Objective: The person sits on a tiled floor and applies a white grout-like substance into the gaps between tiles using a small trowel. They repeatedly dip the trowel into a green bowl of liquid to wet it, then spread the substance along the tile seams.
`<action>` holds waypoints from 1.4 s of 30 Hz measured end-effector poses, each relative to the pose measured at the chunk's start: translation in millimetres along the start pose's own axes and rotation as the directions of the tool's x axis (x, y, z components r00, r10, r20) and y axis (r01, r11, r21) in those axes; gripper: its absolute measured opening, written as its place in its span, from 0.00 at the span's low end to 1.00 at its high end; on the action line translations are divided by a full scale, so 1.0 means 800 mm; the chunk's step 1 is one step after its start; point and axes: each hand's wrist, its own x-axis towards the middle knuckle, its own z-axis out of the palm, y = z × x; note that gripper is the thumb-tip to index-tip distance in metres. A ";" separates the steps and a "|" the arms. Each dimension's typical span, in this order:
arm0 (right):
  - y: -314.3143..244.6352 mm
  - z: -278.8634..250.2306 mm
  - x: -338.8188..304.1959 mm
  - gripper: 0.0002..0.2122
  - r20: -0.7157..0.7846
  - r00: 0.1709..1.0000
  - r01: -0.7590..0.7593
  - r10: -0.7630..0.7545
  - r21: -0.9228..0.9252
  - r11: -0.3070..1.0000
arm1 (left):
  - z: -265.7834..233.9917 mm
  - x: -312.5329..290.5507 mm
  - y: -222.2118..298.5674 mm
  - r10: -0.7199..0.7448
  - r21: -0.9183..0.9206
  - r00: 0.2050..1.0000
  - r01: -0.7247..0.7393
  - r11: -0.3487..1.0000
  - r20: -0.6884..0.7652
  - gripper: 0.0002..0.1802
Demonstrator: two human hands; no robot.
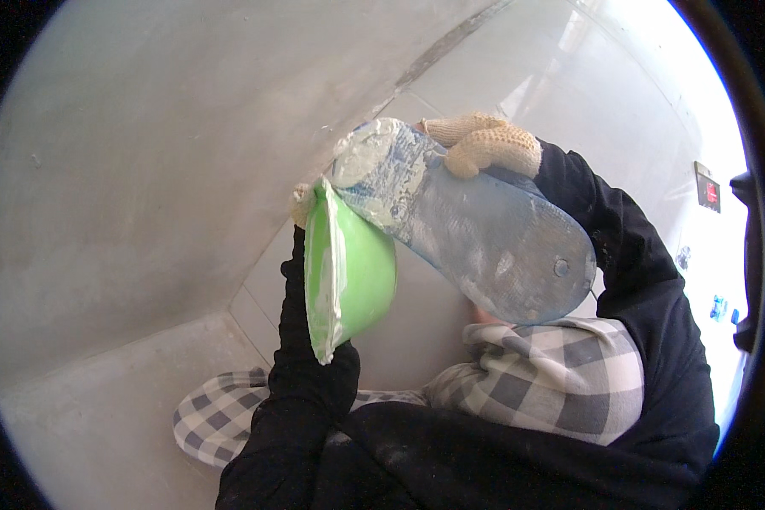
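Note:
My right hand (493, 146), in a cream knitted glove, grips a worn blue slipper (510, 246) by its side. The slipper's underside faces me, and thick white paste covers its far end. That pasted end touches the upper rim of a light green plastic bowl (367, 270). The bowl is tipped on its side, opening to the left, with white paste along its rim and inside. My left hand (301, 206) holds the bowl at its far edge; only a bit of its glove shows, the rest being hidden behind the bowl.
A smooth grey plastered wall (144, 170) rises on the left and meets pale floor tiles (399, 331) along a rough seam. My legs in checked trousers (552, 374) are bent below. A small dark plate with a red mark (707, 189) is at the far right.

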 end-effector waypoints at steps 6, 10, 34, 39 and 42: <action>0.004 -0.013 -0.005 0.26 -0.057 0.996 0.071 -0.070 0.020 0.997 | 0.023 0.025 -0.003 0.023 -0.011 0.997 -0.022 1.000 0.069 0.27; -0.003 -0.015 -0.012 0.26 -0.058 0.998 0.030 -0.023 0.129 0.991 | 0.029 0.028 -0.006 0.010 -0.022 0.996 -0.008 1.000 0.087 0.27; 0.016 -0.002 -0.028 0.30 -0.384 0.914 0.041 -0.127 -0.224 0.974 | 0.066 -0.005 0.013 -0.370 -0.297 0.899 0.428 0.854 0.232 0.30; 0.021 -0.001 -0.029 0.30 -0.418 0.906 -0.089 -0.066 -0.340 0.936 | 0.093 -0.024 0.016 -0.372 -0.363 0.923 0.381 0.850 0.097 0.31; 0.025 0.010 -0.027 0.30 -0.353 0.930 -0.063 -0.104 -0.430 0.901 | 0.107 -0.029 0.014 -0.343 -0.446 0.936 0.342 0.827 0.082 0.30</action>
